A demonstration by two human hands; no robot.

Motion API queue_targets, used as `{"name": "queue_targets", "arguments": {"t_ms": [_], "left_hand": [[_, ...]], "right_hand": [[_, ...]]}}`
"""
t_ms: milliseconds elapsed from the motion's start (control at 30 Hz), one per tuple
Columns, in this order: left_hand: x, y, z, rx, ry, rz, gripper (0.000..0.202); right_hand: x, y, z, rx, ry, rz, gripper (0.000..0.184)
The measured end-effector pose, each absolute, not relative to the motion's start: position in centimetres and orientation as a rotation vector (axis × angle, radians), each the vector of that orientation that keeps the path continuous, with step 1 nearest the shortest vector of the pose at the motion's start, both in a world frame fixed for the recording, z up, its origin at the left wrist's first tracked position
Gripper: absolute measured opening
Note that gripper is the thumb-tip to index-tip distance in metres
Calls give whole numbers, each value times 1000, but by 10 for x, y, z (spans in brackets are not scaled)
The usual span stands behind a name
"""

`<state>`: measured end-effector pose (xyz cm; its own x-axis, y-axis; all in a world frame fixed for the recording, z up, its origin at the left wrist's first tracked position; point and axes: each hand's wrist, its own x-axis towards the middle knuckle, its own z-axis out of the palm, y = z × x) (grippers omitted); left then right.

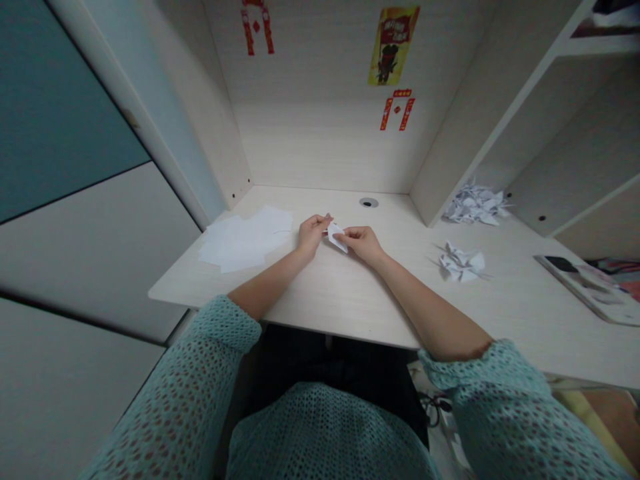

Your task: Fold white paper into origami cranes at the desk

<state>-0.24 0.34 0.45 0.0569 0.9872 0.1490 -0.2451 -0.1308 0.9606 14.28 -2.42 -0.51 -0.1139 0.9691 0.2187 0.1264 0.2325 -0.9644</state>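
Pinching the folded paper [337, 237] between left hand [311, 235] and right hand [363, 242], we spot a paper heap [475, 204] in the cubby [560, 167] right of it, poster [393, 45] lettering unreadable.

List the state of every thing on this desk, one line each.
paper piece: partly folded, pinched between both hands
left hand: closed on its left edge
right hand: closed on its right side
loose sheets: flat, unfolded, overlapping
near folded figures: folded, lying on the desk
far paper pile: folded, heaped
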Motion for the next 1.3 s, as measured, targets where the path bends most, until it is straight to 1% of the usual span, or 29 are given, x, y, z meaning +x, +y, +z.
{"name": "queue_targets", "arguments": {"t_ms": [167,333,400,500,600,800,1067,1300], "left_hand": [[-7,4,11,1142,864,1297,40],[-14,8,16,1171,831,1190,57],[-14,9,13,1264,877,1155,55],[-11,9,7,1458,958,1116,42],[-8,11,1,1548,1011,1142,35],[-10,18,-7,1571,1053,1150,35],[-13,19,-12,1763,1113,1094,39],[-10,15,-10,1737,1009,1092,41]], "right_hand": [[143,-24,-6,-1099,-1516,1006,40],[146,-20,-7,-1086,-1427,986,39],[147,-19,-7,-1070,-1354,961,40],[147,-17,-8,-1055,-1289,931,41],[148,-15,-10,-1051,-1282,930,39],[150,-11,-14,-1101,-1297,910,41],[155,-4,-22,-1131,-1284,799,34],[151,-4,-22,-1101,-1242,787,33]]}}
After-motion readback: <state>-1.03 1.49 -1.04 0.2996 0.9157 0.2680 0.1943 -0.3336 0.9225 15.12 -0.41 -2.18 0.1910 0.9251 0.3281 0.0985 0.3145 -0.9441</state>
